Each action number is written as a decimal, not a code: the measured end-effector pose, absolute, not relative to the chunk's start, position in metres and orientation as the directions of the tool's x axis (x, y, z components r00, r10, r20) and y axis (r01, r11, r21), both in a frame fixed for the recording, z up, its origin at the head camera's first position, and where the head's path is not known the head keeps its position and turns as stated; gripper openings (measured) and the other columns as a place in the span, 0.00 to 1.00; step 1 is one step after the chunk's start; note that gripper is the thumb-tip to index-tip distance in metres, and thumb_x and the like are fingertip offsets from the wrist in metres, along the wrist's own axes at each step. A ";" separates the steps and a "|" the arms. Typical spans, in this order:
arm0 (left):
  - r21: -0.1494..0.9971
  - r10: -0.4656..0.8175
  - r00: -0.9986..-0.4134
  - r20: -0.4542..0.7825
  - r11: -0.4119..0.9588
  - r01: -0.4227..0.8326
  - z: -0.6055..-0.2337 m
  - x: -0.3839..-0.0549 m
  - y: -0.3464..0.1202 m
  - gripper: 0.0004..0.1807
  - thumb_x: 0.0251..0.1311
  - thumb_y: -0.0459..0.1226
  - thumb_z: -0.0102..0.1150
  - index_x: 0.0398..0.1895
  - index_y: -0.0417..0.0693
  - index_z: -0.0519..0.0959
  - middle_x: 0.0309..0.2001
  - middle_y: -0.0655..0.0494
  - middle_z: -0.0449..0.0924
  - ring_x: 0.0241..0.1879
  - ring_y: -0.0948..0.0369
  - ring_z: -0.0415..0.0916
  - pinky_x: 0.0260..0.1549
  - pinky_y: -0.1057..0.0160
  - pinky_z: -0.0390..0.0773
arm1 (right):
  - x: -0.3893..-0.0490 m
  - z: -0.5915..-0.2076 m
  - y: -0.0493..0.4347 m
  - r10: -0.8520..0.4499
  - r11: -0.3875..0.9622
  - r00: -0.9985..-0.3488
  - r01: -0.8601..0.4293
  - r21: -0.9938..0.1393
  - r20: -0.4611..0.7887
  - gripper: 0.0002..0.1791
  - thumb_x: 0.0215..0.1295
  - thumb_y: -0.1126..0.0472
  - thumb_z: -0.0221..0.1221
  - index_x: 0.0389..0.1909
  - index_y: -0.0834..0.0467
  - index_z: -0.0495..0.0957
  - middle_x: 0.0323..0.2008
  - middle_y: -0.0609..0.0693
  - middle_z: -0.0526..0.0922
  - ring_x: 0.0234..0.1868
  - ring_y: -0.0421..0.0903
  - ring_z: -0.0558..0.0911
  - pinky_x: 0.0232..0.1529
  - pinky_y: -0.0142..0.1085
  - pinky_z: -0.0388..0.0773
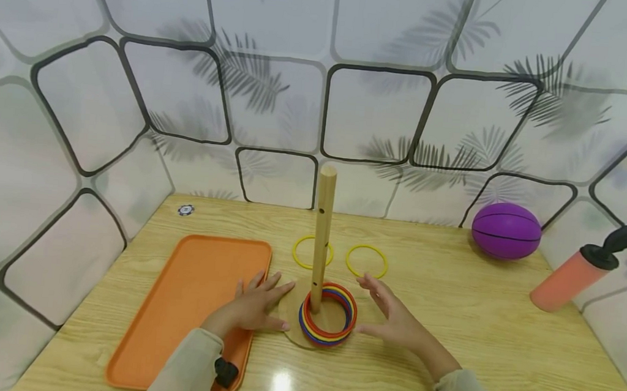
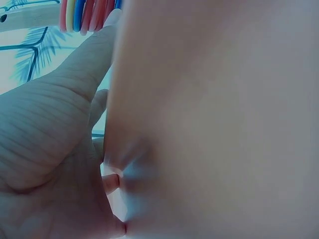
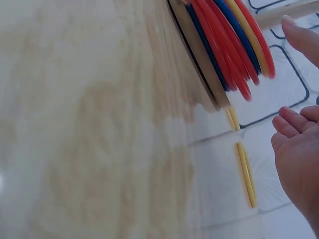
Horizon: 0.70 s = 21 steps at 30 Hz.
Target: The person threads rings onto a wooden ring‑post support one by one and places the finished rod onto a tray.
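Note:
A wooden peg stands upright on a round wooden base. Around its foot lies a stack of red, yellow and blue rings, also seen edge-on in the right wrist view as ring stack. My left hand is spread at the base's left edge, overlapping the tray's right rim in the head view, with nothing gripped. On the other side my right hand has its fingers extended beside the stack and holds nothing. In the left wrist view the left hand's palm faces the camera and part of the stack shows above.
Behind the peg two yellow rings lie on the wooden table. An orange tray sits at the left, a poker chip beyond it. A purple ball and a pink hand pump are at the right.

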<state>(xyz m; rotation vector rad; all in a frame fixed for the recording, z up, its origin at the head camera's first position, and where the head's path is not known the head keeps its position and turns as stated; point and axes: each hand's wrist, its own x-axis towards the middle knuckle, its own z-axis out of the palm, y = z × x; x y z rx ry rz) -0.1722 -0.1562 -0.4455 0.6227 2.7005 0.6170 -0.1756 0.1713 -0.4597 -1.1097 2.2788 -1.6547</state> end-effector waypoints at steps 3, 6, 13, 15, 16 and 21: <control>0.468 0.474 -0.861 -0.187 0.813 0.346 -0.446 -0.172 -0.156 0.46 0.53 0.58 0.63 0.73 0.59 0.57 0.74 0.44 0.45 0.71 0.36 0.33 0.56 0.26 0.33 | -0.182 -0.459 0.178 -0.579 0.160 -0.748 -0.494 -0.854 0.324 0.49 0.58 0.70 0.63 0.73 0.67 0.42 0.66 0.74 0.53 0.70 0.45 0.55 0.64 0.20 0.48; 0.469 0.473 -0.862 -0.185 0.813 0.345 -0.446 -0.172 -0.156 0.46 0.52 0.58 0.63 0.73 0.60 0.57 0.74 0.44 0.46 0.71 0.36 0.33 0.56 0.26 0.33 | -0.190 -0.457 0.184 -0.530 0.201 -0.794 -0.458 -0.866 0.298 0.45 0.60 0.69 0.62 0.72 0.68 0.45 0.67 0.71 0.53 0.70 0.56 0.53 0.63 0.18 0.48; 0.465 0.472 -0.863 -0.182 0.815 0.347 -0.445 -0.172 -0.156 0.45 0.52 0.57 0.64 0.73 0.59 0.58 0.73 0.43 0.46 0.71 0.36 0.34 0.55 0.25 0.33 | -0.215 -0.459 0.194 -0.432 0.320 -0.875 -0.375 -0.870 0.219 0.41 0.63 0.66 0.60 0.70 0.70 0.48 0.68 0.68 0.56 0.69 0.64 0.53 0.69 0.42 0.50; 0.464 0.470 -0.864 -0.183 0.816 0.345 -0.445 -0.172 -0.156 0.45 0.52 0.57 0.64 0.73 0.59 0.57 0.74 0.43 0.46 0.71 0.36 0.34 0.56 0.25 0.33 | -0.221 -0.461 0.195 -0.411 0.364 -0.892 -0.351 -0.863 0.189 0.41 0.64 0.64 0.60 0.71 0.71 0.47 0.68 0.68 0.56 0.69 0.64 0.53 0.67 0.52 0.48; 0.463 0.469 -0.864 -0.183 0.816 0.345 -0.444 -0.172 -0.156 0.45 0.52 0.57 0.64 0.73 0.59 0.57 0.74 0.43 0.46 0.71 0.36 0.34 0.56 0.25 0.33 | -0.224 -0.462 0.195 -0.403 0.387 -0.900 -0.334 -0.859 0.169 0.42 0.64 0.62 0.60 0.71 0.70 0.47 0.68 0.67 0.55 0.70 0.63 0.52 0.67 0.53 0.47; 0.461 0.471 -0.862 -0.186 0.817 0.347 -0.444 -0.171 -0.156 0.45 0.52 0.58 0.63 0.73 0.60 0.57 0.74 0.44 0.46 0.71 0.36 0.33 0.56 0.26 0.33 | -0.240 -0.465 0.195 -0.371 0.475 -0.925 -0.269 -0.838 0.086 0.50 0.61 0.54 0.64 0.72 0.67 0.43 0.70 0.66 0.52 0.71 0.64 0.49 0.67 0.57 0.48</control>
